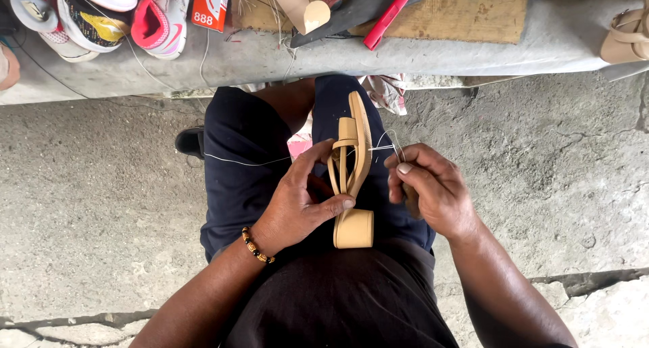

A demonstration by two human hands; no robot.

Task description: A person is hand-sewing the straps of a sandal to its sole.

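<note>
- A tan block-heeled sandal with leather straps (353, 176) is seen from above, held upright on its edge over the lap of a seated person in dark blue trousers (240, 165), heel end nearest the body.
- The left hand (297, 203) is wrapped around the sandal's straps, thumb stretched across the upper strap and fingertips pressed against the sole just above the block heel; its grip is clamped on the sandal.
- A beaded bracelet of brown and amber beads (257, 245) is worn on the left wrist.
- The right hand (433, 186) is placed just beside the sandal's sole, fingers pinched together on a thin white thread (382, 147) and a slim tool whose shape is mostly hidden by the fingers.
- The thread is drawn taut from the sandal's edge to the right fingers, and a second length is trailed leftward across the thigh.
- Rough grey concrete floor (101, 206) is seen on both sides of the legs, with a black shoe (190, 141) visible by the left leg.
- A low grey table (473, 51) is set along the top edge, well apart from the hands.
- On the table are laid colourful sports shoes (122, 13), a red flat tool (391, 13), a brown board (466, 10) and more tan sandals (625, 37) at the far right.
</note>
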